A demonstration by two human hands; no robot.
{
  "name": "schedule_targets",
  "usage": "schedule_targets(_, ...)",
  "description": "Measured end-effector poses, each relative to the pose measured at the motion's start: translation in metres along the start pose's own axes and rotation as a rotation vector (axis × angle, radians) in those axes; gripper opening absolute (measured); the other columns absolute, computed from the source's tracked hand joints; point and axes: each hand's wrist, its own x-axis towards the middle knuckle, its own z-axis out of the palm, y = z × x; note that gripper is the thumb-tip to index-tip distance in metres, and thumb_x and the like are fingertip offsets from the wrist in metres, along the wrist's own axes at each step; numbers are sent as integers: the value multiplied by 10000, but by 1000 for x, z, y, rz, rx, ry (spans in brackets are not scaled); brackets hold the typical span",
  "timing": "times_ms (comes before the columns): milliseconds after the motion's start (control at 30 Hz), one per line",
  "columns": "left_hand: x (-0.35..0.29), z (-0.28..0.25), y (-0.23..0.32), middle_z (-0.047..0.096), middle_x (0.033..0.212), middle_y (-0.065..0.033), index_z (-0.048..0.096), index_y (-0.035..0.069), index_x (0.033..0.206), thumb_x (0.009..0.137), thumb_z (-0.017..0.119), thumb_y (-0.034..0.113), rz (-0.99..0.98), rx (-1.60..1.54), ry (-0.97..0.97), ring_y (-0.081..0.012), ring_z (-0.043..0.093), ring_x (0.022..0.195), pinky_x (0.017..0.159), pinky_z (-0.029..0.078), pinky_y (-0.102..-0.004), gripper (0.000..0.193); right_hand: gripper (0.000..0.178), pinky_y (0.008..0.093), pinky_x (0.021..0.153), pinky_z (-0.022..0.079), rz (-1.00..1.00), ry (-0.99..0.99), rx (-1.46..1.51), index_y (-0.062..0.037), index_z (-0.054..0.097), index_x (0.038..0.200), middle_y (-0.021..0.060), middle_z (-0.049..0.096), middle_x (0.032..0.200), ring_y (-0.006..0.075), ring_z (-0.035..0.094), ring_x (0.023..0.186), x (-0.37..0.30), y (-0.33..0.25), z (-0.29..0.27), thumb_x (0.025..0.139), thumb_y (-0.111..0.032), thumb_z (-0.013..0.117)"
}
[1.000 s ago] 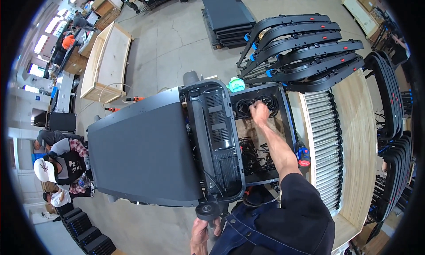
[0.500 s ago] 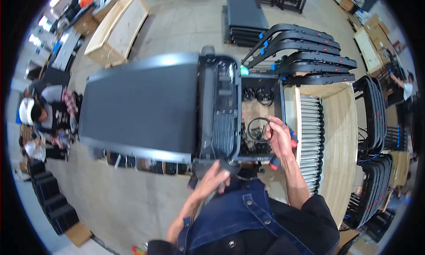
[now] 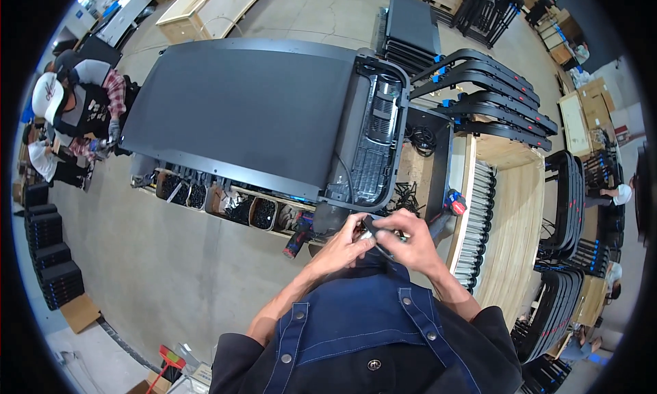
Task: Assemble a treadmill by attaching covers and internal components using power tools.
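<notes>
Close in front of my apron, both hands meet around a small black part (image 3: 370, 224). My left hand (image 3: 340, 249) is closed, its thumb and fingers gripping the part from the left. My right hand (image 3: 413, 245) is pinched at the part's right side, slightly blurred, with a thin black cable (image 3: 387, 255) showing below its fingers. Just beyond lies what looks like a treadmill base (image 3: 250, 107) with a wide dark belt. Its open end compartment (image 3: 385, 117) faces right, and a loose dark wire curves over the roller. What the fingertips touch is partly hidden.
Bins of screws (image 3: 236, 207) line the base's near side, beside a power drill (image 3: 299, 237). Right of it, a tray holds coiled cables (image 3: 421, 139); another drill (image 3: 454, 204) sits nearby. A wooden crate (image 3: 510, 216) of metal rollers and stacked black frames (image 3: 489, 93) stand farther right. A person (image 3: 82, 107) works left.
My right hand has come down and left from above the tray, where it held a looped black cable. It now meets my left hand, which moved slightly up and right. The view has shifted.
</notes>
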Motion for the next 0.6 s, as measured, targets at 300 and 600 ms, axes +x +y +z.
schedule_targets(300,11,-30,14,580,799,-71,236,83,1519,984,662,421,-1,-330,72,-120,540,553,467,423,-266,763,397,354,796,504,295,45,-66,-2,579,1118,76,688,696,182,672,727,25,16,13,833,-183,788)
schedule_targets(600,134,-70,100,679,818,-154,492,83,1412,884,691,522,240,504,224,-276,663,690,664,537,-389,715,817,451,1015,487,-51,-75,-19,-56,456,1423,219,609,1281,393,619,1171,146,61,-44,744,-261,862)
